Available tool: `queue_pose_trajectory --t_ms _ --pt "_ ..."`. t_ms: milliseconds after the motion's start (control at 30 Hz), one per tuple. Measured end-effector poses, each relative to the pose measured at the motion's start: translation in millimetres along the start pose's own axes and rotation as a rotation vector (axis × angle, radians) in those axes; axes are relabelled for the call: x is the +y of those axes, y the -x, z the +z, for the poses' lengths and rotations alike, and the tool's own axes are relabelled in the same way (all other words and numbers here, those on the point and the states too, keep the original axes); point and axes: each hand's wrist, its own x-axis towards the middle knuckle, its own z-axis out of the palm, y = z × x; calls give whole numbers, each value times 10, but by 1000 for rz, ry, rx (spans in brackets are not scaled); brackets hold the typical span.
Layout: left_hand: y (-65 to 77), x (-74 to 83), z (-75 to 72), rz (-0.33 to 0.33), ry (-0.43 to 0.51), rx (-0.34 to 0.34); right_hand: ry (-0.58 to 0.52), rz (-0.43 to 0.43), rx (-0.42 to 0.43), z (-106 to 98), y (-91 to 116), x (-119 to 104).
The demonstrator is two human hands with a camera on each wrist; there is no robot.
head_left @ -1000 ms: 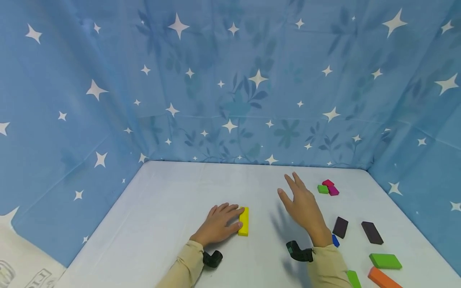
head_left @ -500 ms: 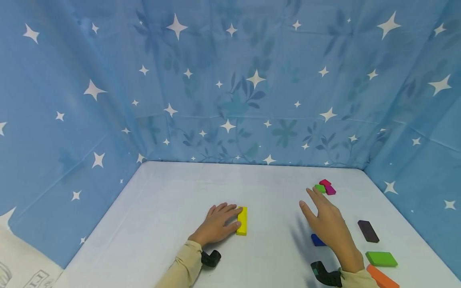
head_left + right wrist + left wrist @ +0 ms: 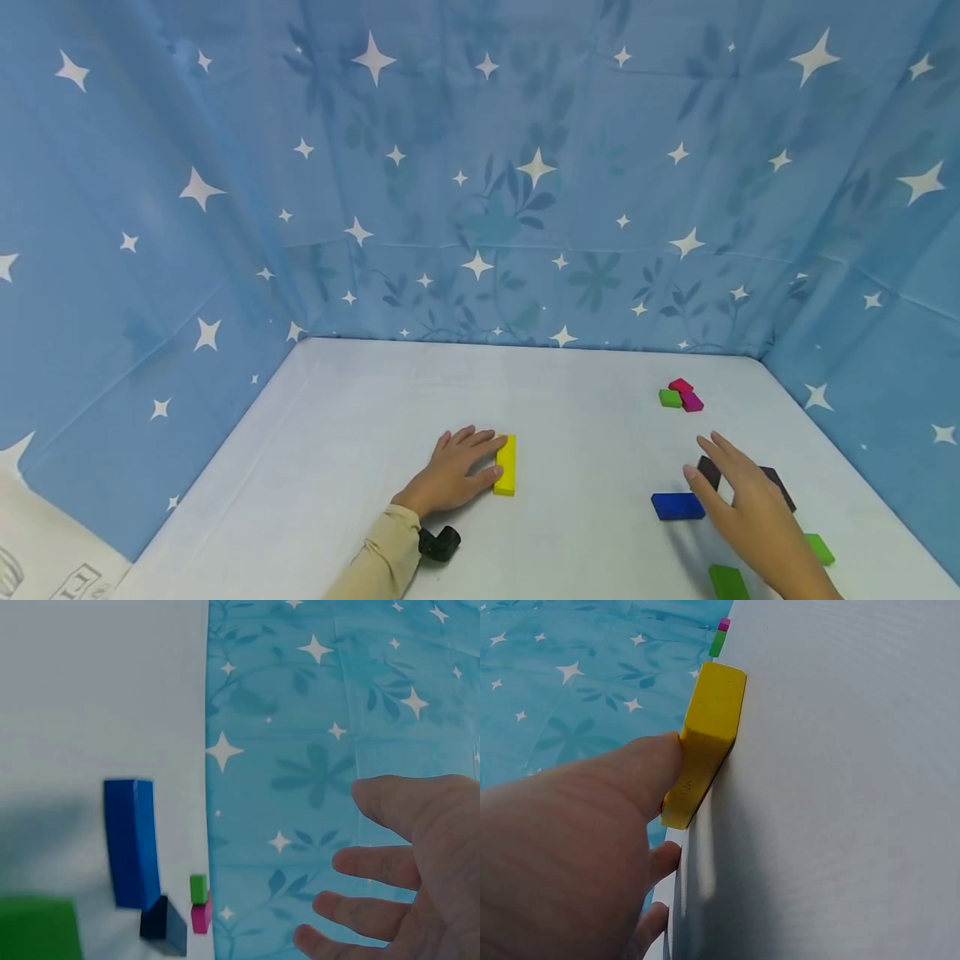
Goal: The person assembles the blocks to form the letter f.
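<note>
Yellow oblong block (image 3: 506, 471) pointing forward, left hand (image 3: 452, 473) touching it, blue block (image 3: 675, 507) lying crosswise, further right

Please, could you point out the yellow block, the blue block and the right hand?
Yellow block (image 3: 507, 465), head view: on its top face.
Blue block (image 3: 675, 504), head view: on its top face.
Right hand (image 3: 750, 508), head view: on the back of it.

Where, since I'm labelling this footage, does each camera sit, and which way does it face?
Head: worn on the head, facing forward and down at the white table and curtain; left hand, right hand and left sleeve show.
Left wrist: on that wrist, facing the yellow block; left hand partly shows.
Right wrist: on that wrist, facing the curtain and blue block; right hand partly shows.
Head and left wrist both show the yellow block.
</note>
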Motion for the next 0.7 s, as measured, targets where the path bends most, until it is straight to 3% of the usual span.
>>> queue_pose_trajectory --t_ms 100,300,467,700 --pt "-4 7 -14 10 -6 7 1 39 -47 -40 68 165" --pt "-16 -20 -9 19 -11 30 22 -5 -29 -66 172 474" --pt "3 -33 23 13 -2 19 9 38 -99 -44 286 672" --pt "-17 -26 -14 25 -1 33 55 65 -75 3 383 865"
